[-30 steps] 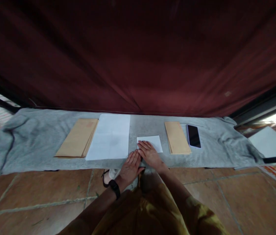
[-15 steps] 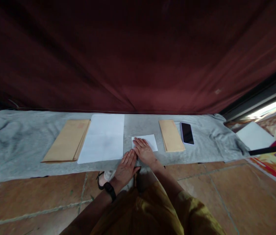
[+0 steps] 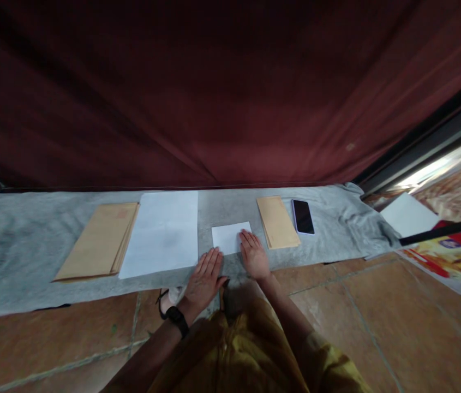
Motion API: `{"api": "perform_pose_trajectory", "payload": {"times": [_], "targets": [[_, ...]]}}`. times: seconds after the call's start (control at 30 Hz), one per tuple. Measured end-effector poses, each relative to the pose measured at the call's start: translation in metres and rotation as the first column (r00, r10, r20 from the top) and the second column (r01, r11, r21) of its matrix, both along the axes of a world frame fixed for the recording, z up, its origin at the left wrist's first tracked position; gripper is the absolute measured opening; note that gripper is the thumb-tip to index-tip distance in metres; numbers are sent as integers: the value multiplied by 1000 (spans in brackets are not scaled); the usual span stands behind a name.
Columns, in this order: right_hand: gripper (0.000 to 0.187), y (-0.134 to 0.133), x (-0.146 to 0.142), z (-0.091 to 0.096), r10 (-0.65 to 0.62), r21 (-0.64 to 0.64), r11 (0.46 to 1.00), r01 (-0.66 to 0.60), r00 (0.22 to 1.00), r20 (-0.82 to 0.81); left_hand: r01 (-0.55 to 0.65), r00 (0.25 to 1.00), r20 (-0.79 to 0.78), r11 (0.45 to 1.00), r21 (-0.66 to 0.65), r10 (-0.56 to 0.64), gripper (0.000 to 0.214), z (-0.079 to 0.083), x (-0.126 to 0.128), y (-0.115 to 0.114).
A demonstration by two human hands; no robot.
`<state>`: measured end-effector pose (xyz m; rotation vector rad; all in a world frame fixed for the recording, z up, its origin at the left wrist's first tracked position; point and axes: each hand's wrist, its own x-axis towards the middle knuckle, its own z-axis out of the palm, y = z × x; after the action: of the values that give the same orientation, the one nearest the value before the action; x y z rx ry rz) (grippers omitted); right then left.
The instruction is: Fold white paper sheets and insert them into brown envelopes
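Note:
A small folded white paper lies on a grey cloth spread over the floor. My right hand rests flat with fingers stretched out, its fingertips touching the paper's right near corner. My left hand, with a black watch on the wrist, lies flat and open on the cloth just below and left of the paper, holding nothing.
Left of the folded paper lie large white sheets and a stack of brown envelopes. To its right are more brown envelopes and a black phone. A dark red curtain hangs behind. Another white sheet lies far right.
My right hand slid off the folded paper toward its right near corner, uncovering most of it. The view shifted to the right, so everything sits further left in frame.

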<state>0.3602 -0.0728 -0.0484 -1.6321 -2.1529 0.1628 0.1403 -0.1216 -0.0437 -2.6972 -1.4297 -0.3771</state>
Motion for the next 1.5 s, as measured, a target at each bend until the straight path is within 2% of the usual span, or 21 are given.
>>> {"api": "perform_pose_trajectory", "payload": {"times": [0.2,0.4,0.47,0.6,0.7,0.9,1.13,1.3,1.5], "targets": [[47,-8,18,-5,-64,24,998,65,997,-31,9,1000,2,1000,10,-9,64,1,-1,1],[47,-16,21,-1,-102,51,993,106,992,-80,4,1000,7,1000,-10,-4,63,0,-1,1],[47,-22,18,4,-65,47,996,70,994,-86,1,1000,7,1000,-22,-1,63,3,0,1],[47,-38,10,13,102,16,995,-101,993,-51,-23,999,39,999,-47,25,61,12,3,1],[45,-48,7,16,147,-5,989,-147,989,-9,-34,998,55,998,-61,37,58,16,7,1],[45,-52,8,11,153,-22,988,-152,988,32,0,1000,25,997,-74,2,55,17,18,4],[46,-52,10,8,148,-9,989,-148,988,32,-69,998,9,997,-32,69,57,11,12,13],[47,-54,11,11,122,1,993,-122,993,0,-97,995,5,994,-41,98,52,17,5,17],[46,-54,14,11,101,13,995,-101,994,-46,-53,998,-43,997,-61,50,43,23,19,29]]}}
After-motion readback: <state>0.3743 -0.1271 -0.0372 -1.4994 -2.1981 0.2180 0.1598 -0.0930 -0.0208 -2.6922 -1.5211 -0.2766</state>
